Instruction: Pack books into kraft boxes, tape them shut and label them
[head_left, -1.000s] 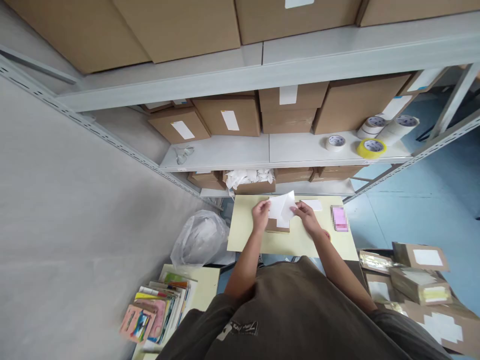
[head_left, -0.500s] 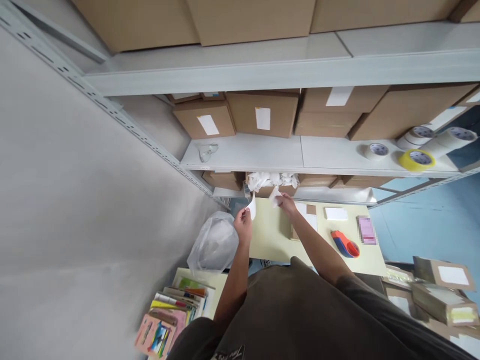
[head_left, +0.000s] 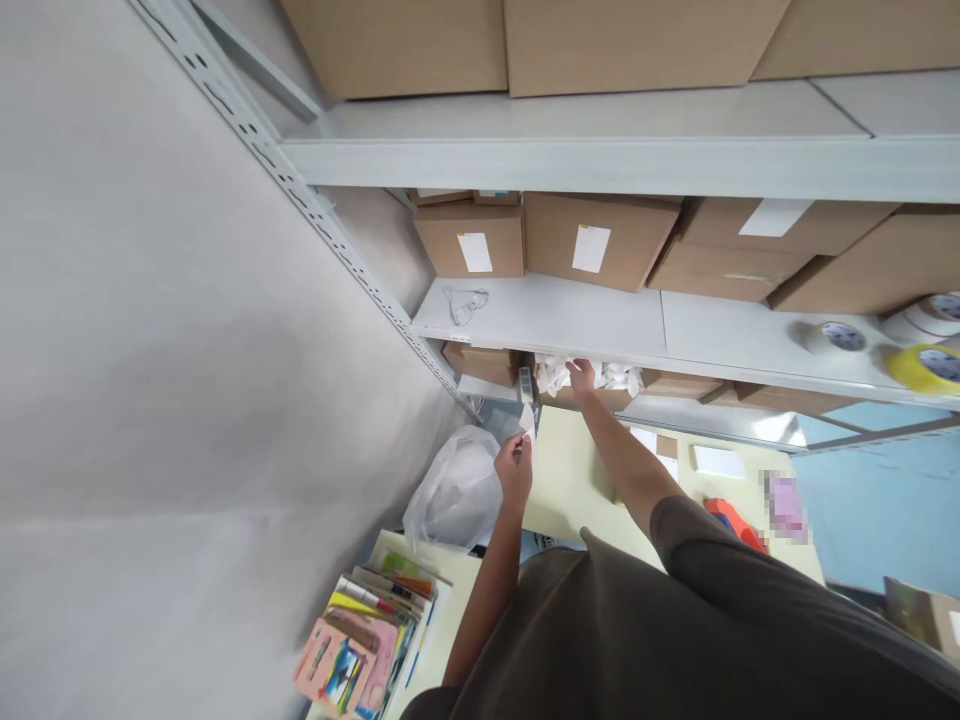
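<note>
My left hand (head_left: 515,470) pinches a white paper slip (head_left: 527,420) that stands up from the fingertips, over the left end of the cream table (head_left: 559,460). My right hand (head_left: 581,378) is stretched forward to the lower shelf, at a cardboard box (head_left: 600,398) filled with crumpled white paper (head_left: 553,375). Its fingers are curled, with white paper at their tips; where that piece ends and the pile begins is hard to see. The right forearm partly covers a small carton (head_left: 666,447) with a white label on the table.
A clear plastic bag (head_left: 450,495) stands left of the table, near books (head_left: 367,640). On the middle shelf (head_left: 555,310) are glasses (head_left: 466,305), cartons and tape rolls (head_left: 836,337). A red tape dispenser (head_left: 735,522) and a white pad (head_left: 718,461) lie on the table.
My right hand has moved forward from above the table to the box of crumpled paper, carrying a piece of white paper. My left hand still holds its slip. The view has shifted left.
</note>
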